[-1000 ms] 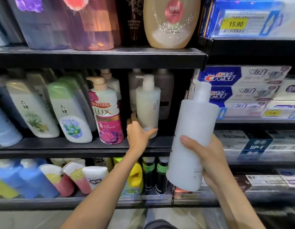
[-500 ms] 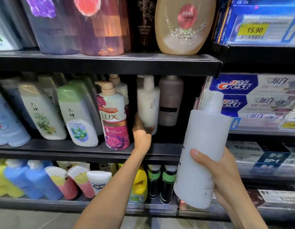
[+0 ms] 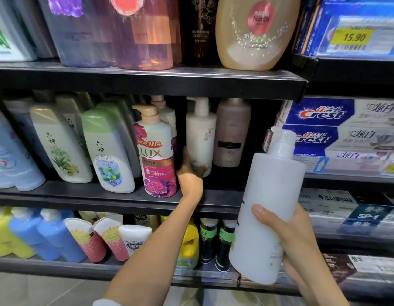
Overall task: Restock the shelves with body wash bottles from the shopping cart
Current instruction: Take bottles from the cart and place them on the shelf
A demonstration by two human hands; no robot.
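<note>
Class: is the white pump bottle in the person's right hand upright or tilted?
Tilted: the white pump bottle, gripped by the right hand, leans with its pump toward the right.

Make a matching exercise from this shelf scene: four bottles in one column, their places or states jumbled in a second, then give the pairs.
1. cream pump bottle
2. frosted white pump bottle
3. LUX bottle
4. Noble bottle

a. stands on the top shelf
b. held off the shelf by the right hand
c. gripped low down by the left hand
d. stands at the front of the middle shelf, no hand holding it

Pairs: 1-c, 2-b, 3-d, 4-a
</note>
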